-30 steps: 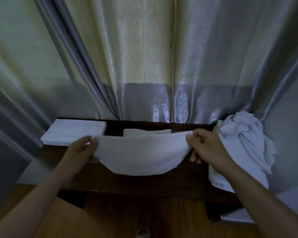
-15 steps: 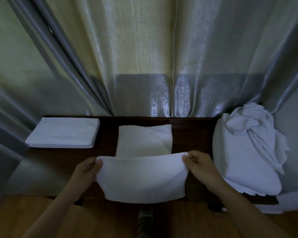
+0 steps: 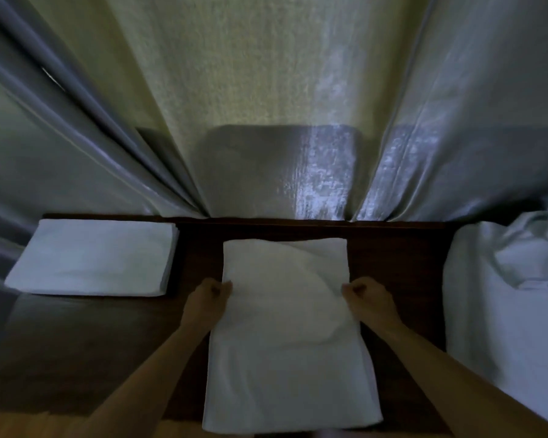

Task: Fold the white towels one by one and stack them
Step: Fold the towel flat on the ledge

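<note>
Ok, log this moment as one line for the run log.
step: mid-fold | left hand: gripping towel left edge | right hand: gripping right edge | folded stack: left | unfolded pile: right

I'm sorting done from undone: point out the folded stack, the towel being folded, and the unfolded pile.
folded stack [image 3: 92, 257]: head view, top face.
towel being folded [image 3: 285, 358]: head view, middle.
unfolded pile [image 3: 503, 279]: head view, crumpled top.

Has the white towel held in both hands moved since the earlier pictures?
Yes. The white towel has come down from the air onto the dark wooden table, left hand and right hand gripping its sides.
</note>
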